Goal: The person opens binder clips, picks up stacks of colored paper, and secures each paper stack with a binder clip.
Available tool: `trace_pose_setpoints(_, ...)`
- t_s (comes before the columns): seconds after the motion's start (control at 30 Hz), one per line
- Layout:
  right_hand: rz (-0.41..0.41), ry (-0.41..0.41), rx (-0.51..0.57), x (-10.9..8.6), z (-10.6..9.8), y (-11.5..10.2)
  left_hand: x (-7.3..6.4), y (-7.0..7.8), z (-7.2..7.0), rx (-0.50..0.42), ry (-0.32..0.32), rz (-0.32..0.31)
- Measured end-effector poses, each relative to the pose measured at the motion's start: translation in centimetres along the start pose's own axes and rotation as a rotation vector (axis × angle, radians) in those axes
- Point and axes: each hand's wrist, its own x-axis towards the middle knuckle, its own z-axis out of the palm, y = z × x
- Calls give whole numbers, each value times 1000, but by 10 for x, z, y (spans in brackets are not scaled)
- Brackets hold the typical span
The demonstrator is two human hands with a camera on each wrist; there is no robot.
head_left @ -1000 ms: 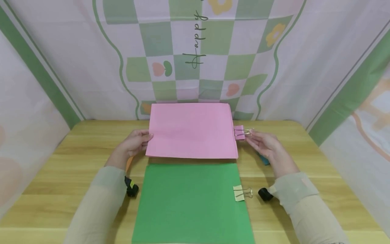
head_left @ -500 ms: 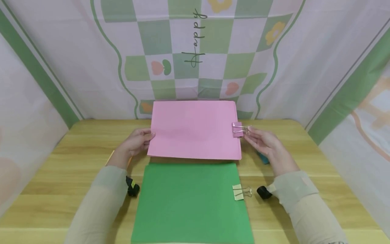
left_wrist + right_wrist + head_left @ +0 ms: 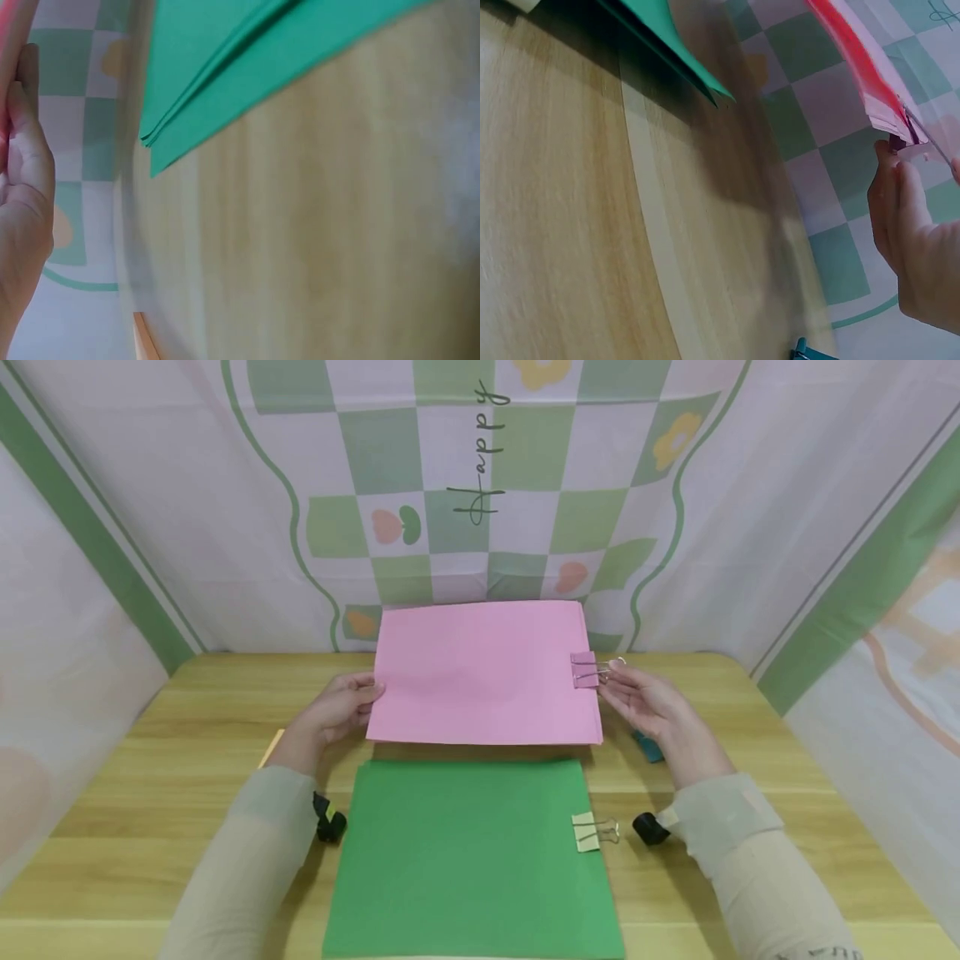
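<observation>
A stack of pink paper (image 3: pixel 480 677) is held up above the back of the table in the head view. My left hand (image 3: pixel 341 706) pinches its left edge, thumb on top. At the right edge a pink binder clip (image 3: pixel 583 669) sits over the sheets, its wire handles pointing right. My right hand (image 3: pixel 648 697) grips the clip by those handles. From the right wrist view, the clip's mouth is around the edge of the pink sheets (image 3: pixel 866 75). Nearer me lies a green paper stack (image 3: pixel 472 860), with a cream binder clip (image 3: pixel 587 832) on its right edge.
A teal binder clip (image 3: pixel 648 747) lies under my right hand, partly hidden. An orange strip-like object (image 3: pixel 272 748) shows beside my left wrist. Behind the wooden table (image 3: pixel 787 827) hangs a checkered cloth (image 3: pixel 517 522).
The pink clip has gone from the edge of the pink stack to overlapping its sheets. The stack has shifted slightly right and its right side has risen a little. The green stack stays put.
</observation>
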Motion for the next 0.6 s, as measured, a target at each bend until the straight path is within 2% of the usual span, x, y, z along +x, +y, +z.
trace_pose_setpoints(0.33,8,-16,34,3,-2,1,0,4,0,13,8,-7)
trace_pose_setpoints(0.6,20,-37,-13,4,-7,2,0,5,-1,27,4,-29)
